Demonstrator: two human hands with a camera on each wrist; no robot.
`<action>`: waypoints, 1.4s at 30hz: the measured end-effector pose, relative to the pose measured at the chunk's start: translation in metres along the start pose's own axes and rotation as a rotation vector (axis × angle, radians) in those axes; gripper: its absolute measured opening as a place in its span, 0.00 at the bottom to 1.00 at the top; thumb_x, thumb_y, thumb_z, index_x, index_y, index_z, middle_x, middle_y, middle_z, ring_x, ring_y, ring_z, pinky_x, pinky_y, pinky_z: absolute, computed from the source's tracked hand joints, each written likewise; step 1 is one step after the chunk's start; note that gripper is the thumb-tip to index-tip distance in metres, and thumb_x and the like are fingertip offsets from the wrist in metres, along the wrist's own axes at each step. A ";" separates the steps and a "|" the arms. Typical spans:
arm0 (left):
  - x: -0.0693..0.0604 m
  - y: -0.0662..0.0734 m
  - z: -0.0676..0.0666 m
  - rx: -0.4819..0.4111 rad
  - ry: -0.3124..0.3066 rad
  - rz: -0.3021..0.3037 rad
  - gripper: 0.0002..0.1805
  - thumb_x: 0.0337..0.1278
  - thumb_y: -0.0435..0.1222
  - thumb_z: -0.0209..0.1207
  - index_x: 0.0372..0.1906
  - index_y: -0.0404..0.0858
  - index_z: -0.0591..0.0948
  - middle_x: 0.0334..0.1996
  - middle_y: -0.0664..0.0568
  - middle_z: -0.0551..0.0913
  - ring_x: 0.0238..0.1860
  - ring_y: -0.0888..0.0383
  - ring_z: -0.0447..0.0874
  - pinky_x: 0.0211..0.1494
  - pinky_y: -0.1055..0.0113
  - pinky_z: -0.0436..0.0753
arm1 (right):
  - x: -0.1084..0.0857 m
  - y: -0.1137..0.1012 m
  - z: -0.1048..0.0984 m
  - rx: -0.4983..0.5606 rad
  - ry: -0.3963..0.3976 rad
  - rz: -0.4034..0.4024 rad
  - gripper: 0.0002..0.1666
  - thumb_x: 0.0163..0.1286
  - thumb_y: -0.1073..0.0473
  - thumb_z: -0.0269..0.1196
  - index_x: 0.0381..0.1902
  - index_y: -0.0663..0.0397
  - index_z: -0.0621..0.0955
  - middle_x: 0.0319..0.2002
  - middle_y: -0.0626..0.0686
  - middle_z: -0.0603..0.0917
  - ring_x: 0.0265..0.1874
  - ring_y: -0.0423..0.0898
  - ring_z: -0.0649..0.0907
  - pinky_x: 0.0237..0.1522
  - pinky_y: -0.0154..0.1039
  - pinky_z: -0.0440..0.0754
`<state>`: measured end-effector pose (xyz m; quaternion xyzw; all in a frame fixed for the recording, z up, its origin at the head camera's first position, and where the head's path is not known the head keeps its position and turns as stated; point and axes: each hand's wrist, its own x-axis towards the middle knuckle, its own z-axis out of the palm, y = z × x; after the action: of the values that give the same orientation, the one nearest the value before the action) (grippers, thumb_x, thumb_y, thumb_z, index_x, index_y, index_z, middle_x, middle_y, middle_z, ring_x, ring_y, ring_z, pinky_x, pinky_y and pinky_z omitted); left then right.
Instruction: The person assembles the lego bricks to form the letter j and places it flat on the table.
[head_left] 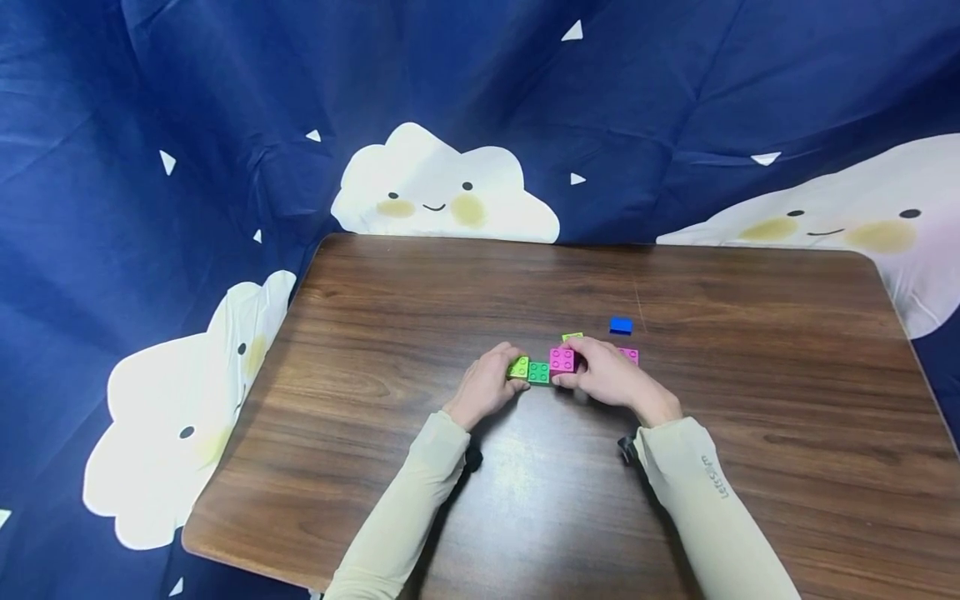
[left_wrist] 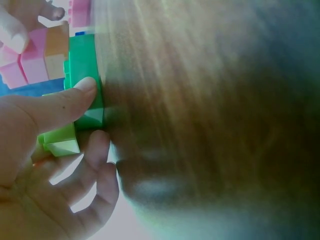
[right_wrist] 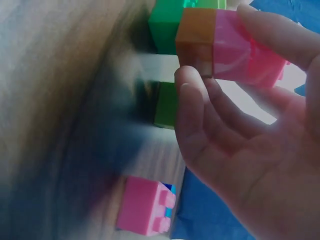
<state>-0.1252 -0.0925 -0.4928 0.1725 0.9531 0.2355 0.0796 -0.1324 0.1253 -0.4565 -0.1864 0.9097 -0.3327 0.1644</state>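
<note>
Nearest the head camera, stretches two pale sleeves (head_left: 408, 517) over the wood-brown counter (head_left: 750, 350). With the left grip (head_left: 486, 387), grasps a long green block (left_wrist: 85, 57) with a lime block (left_wrist: 62, 146) stacked on its left end, pressing a thumb to the green side. With the right grip (head_left: 611, 375), holds between thumb and fingers two pink blocks (right_wrist: 232, 45) on top of an orange-brown block (right_wrist: 195, 37), just at the green block's right end; cannot tell whether touching it. Just beyond the right grip, has a second lime block (head_left: 572, 337), partly hidden by the hand. Farther right, has another pink block (head_left: 628, 356), also partly covered, and behind it a blue block (head_left: 621, 326) on the counter. Faces a dark blue cloth (head_left: 225, 75) printed with white clouds (head_left: 444, 183)
</note>
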 end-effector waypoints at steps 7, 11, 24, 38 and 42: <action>0.002 0.001 0.000 0.002 -0.006 0.006 0.20 0.50 0.41 0.69 0.50 0.45 0.81 0.36 0.58 0.76 0.33 0.63 0.73 0.35 0.68 0.75 | -0.008 0.006 -0.004 0.077 -0.026 -0.017 0.43 0.59 0.48 0.70 0.66 0.59 0.67 0.44 0.55 0.78 0.35 0.46 0.77 0.37 0.37 0.74; 0.002 0.002 0.000 -0.002 0.002 0.005 0.20 0.50 0.41 0.69 0.50 0.44 0.81 0.36 0.58 0.75 0.32 0.62 0.73 0.34 0.68 0.74 | -0.013 0.012 -0.014 0.118 0.028 0.006 0.45 0.60 0.42 0.68 0.67 0.59 0.67 0.52 0.58 0.78 0.37 0.46 0.77 0.37 0.37 0.75; 0.000 0.000 0.000 0.003 0.009 0.008 0.19 0.50 0.41 0.69 0.49 0.45 0.81 0.36 0.58 0.76 0.33 0.63 0.73 0.34 0.69 0.74 | -0.038 0.053 -0.025 0.089 0.270 0.102 0.32 0.65 0.44 0.64 0.57 0.62 0.75 0.45 0.59 0.75 0.41 0.51 0.73 0.43 0.42 0.69; 0.000 -0.001 0.000 0.015 0.009 0.011 0.19 0.50 0.41 0.69 0.49 0.45 0.81 0.37 0.58 0.76 0.34 0.63 0.74 0.36 0.67 0.76 | -0.039 0.076 -0.017 0.046 0.160 0.123 0.34 0.57 0.59 0.69 0.60 0.62 0.71 0.43 0.66 0.72 0.44 0.57 0.68 0.42 0.45 0.66; 0.000 0.000 -0.001 0.014 0.009 0.010 0.19 0.50 0.41 0.69 0.49 0.45 0.81 0.37 0.58 0.77 0.34 0.63 0.74 0.37 0.67 0.76 | -0.037 0.075 -0.016 0.036 0.154 0.119 0.30 0.56 0.62 0.69 0.56 0.61 0.73 0.45 0.69 0.72 0.47 0.60 0.68 0.47 0.53 0.67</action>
<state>-0.1257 -0.0931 -0.4923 0.1766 0.9543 0.2299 0.0731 -0.1237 0.2038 -0.4878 -0.1030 0.9230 -0.3521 0.1166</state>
